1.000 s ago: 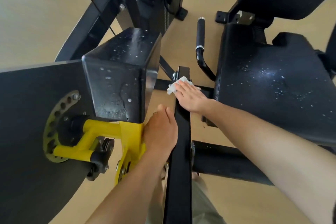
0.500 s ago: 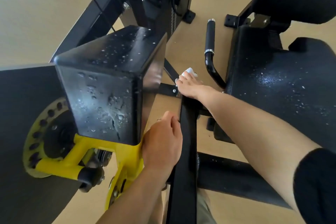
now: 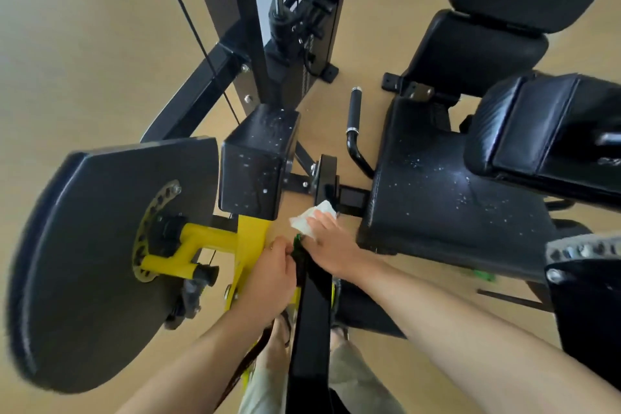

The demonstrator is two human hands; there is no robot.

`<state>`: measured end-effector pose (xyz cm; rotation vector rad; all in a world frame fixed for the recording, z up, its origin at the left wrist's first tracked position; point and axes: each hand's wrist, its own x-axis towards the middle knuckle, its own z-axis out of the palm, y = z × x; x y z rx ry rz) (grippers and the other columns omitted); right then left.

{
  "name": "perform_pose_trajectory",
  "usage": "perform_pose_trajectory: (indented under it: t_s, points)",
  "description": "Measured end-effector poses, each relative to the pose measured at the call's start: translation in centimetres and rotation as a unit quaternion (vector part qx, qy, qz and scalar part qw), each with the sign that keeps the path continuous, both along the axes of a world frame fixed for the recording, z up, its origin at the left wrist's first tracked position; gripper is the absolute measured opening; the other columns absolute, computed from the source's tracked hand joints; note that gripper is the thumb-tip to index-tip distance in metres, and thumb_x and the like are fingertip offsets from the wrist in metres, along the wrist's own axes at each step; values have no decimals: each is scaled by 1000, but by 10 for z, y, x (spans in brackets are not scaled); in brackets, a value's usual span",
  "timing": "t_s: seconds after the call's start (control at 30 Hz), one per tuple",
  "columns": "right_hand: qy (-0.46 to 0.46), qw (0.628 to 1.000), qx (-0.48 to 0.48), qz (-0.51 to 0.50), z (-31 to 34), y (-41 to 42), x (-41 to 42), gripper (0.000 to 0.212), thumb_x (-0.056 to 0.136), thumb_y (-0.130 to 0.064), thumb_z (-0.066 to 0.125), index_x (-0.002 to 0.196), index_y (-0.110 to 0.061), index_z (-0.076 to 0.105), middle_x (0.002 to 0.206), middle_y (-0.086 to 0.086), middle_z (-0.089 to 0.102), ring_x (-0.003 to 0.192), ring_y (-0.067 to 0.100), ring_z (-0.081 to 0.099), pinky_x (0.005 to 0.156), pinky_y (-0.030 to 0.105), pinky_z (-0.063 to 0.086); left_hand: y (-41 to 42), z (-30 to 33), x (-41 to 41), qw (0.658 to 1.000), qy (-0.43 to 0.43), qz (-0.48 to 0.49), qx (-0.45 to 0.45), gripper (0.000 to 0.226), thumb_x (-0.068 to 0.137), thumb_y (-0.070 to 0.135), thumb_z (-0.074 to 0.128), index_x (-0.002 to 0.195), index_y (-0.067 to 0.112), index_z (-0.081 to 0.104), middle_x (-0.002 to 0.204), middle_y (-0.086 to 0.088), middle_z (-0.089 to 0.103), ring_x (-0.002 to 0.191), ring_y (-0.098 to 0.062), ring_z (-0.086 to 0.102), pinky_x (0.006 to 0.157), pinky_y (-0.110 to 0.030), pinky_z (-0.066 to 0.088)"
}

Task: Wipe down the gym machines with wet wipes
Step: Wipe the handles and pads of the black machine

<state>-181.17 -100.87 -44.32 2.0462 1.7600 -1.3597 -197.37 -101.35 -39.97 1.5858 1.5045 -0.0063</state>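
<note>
The wet wipe is a crumpled white sheet, limp, light and damp, so it is best kept flat beneath the fingers rather than pinched by a corner. It lies on the black bar in the near centre, pressed down by the right hand, whose fingers lie fairly straight over it. The left hand curls at the bar's left edge, seemingly holding it, though blur hides the grip. The bar is glossy painted steel, square-edged and slick. To its left stand a droplet-speckled black pad and a yellow bracket; to the right, a textured vinyl seat, also wet.
</note>
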Motion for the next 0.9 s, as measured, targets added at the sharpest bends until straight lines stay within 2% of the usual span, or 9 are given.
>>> perform_pose_trajectory:
  t_s: [0.17,0.3,0.43,0.47,0.6,0.67,0.73,0.83,0.9]
  points:
    - [7,993,17,-116,37,-19,-22,52,92,-42,53,138,-17,54,141,3,54,129,27,52,102,36,46,5,52,-16,999,15,12,-50,19,104,23,40,92,17,53,82,-2,60,72,-20,55,62,-36,42]
    - [2,980,47,-194,63,-33,-31,32,102,-21,49,129,-16,66,124,6,67,111,26,63,86,30,48,20,84,-24,997,25,25,-65,17,104,24,40,100,19,55,85,-3,62,70,-19,52,58,-33,39]
    - [0,961,33,-275,90,-29,-15,24,105,-24,45,112,-17,68,100,4,68,88,22,64,76,37,54,35,112,-37,996,16,69,-50,9,101,24,46,103,22,54,93,-2,64,78,-18,57,66,-34,47]
    - [12,946,32,-323,100,-19,-9,24,105,-25,46,111,-16,67,100,4,66,87,21,62,75,36,51,39,121,-40,996,11,84,-37,8,99,26,51,105,20,52,97,-2,63,85,-18,58,73,-37,49]
    - [169,842,155,-489,164,35,7,19,104,-24,52,112,-22,69,106,1,69,97,19,62,87,36,51,56,150,-43,991,8,124,53,53,81,47,75,109,21,39,108,2,50,101,-18,52,83,-35,50]
    - [199,846,243,-430,197,58,6,16,105,-23,52,108,-23,67,99,-4,68,90,3,61,79,20,47,64,159,-38,986,8,148,75,70,74,55,79,115,20,36,115,1,46,104,-17,51,82,-32,47]
    - [181,889,282,-312,216,75,-5,19,106,-28,50,115,-22,66,104,-7,69,92,-4,60,74,10,43,70,163,-31,984,8,161,83,91,70,60,81,133,15,32,130,-2,44,116,-18,50,85,-30,45]
    - [142,962,209,-100,214,90,-30,41,108,-35,47,146,-23,54,145,-6,56,133,8,48,103,18,37,75,162,-15,981,13,151,118,101,68,60,81,142,14,29,137,-3,44,124,-21,50,87,-31,46]
    - [115,977,178,-15,206,91,-40,50,110,-35,40,158,-22,38,164,-8,32,152,6,21,124,23,14,76,158,-6,978,16,146,151,84,69,56,79,129,16,37,123,-1,49,113,-22,56,82,-33,51]
